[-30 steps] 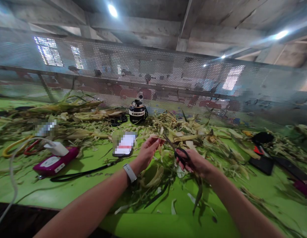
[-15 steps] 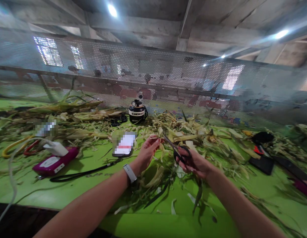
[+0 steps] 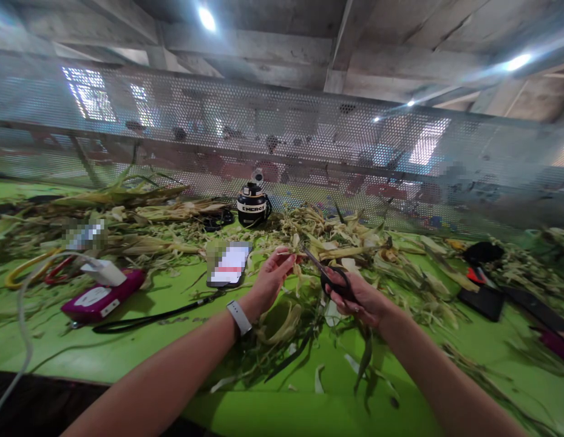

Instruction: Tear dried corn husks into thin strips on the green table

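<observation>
My right hand (image 3: 357, 297) is closed round the black handles of a pair of scissors (image 3: 316, 262). Their metal blades point up and left, toward my left fingertips. The fingers of my left hand (image 3: 273, 273) pinch a pale corn husk (image 3: 298, 276), and part of it hangs below the fingertips. The blade tips lie close beside this husk; whether they touch it I cannot tell. Under both hands lie loose husk strips (image 3: 282, 331), some pale and some dark green. A light-coloured watch band (image 3: 238, 317) is on my left wrist.
Heaps of dry husks (image 3: 345, 233) lie across the green table (image 3: 172, 352). Left of my hands are a phone (image 3: 231, 264) with a black strap and a purple power strip (image 3: 104, 297) with a white plug. A black jug (image 3: 252, 206) stands before a perforated metal screen (image 3: 291, 133).
The scissors have turned slightly in my right hand, with the handles now closer together. My left hand stays nearly in place with the husk.
</observation>
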Action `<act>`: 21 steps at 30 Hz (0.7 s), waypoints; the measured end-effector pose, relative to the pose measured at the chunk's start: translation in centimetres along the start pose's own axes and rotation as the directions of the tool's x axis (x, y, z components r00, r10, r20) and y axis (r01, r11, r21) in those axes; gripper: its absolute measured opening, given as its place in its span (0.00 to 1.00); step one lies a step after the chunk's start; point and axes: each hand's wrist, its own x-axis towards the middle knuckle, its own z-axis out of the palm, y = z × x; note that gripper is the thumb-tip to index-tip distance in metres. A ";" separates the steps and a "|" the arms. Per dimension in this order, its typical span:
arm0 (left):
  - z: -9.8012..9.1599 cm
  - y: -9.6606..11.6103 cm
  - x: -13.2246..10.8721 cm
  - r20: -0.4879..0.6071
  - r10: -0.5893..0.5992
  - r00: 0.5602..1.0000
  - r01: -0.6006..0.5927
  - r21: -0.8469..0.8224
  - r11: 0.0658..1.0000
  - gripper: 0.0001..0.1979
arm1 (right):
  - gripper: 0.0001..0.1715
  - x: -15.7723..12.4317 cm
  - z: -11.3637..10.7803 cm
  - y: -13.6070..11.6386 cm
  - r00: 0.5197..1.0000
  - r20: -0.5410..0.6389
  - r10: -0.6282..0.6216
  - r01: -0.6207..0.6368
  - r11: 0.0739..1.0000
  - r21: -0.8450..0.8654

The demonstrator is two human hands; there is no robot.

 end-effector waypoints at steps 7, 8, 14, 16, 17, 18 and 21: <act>-0.2 0.0 0.2 0.029 0.001 1.000 0.000 -0.047 0.999 0.13 | 0.23 -0.3 0.1 -0.5 0.986 -0.145 -0.080 0.073 0.996 -0.052; -0.2 0.0 0.3 0.025 -0.004 1.000 0.005 -0.062 0.998 0.13 | 0.23 -0.3 0.1 -0.6 0.982 -0.166 -0.095 0.089 0.995 -0.039; -0.2 0.1 0.5 -0.001 -0.060 0.998 0.060 -0.132 0.989 0.13 | 0.22 -0.1 -0.5 -1.1 0.953 -0.274 -0.129 0.149 0.987 0.054; -0.2 0.1 0.6 -0.011 -0.067 0.998 0.064 -0.161 0.985 0.13 | 0.24 -0.1 -0.8 -1.3 0.953 -0.289 -0.090 0.105 0.994 0.035; -0.2 0.1 0.6 -0.015 -0.069 0.997 0.066 -0.172 0.983 0.13 | 0.24 -0.1 -0.9 -1.3 0.957 -0.280 -0.070 0.068 0.998 -0.018; -0.2 0.1 0.6 -0.018 -0.073 0.997 0.069 -0.178 0.982 0.14 | 0.25 -0.1 -1.0 -1.3 0.964 -0.257 -0.062 0.037 0.994 -0.101; -0.1 0.2 0.5 -0.031 -0.087 0.996 0.081 -0.174 0.981 0.14 | 0.25 -0.2 -0.9 -1.1 0.987 -0.131 -0.091 0.039 0.934 -0.356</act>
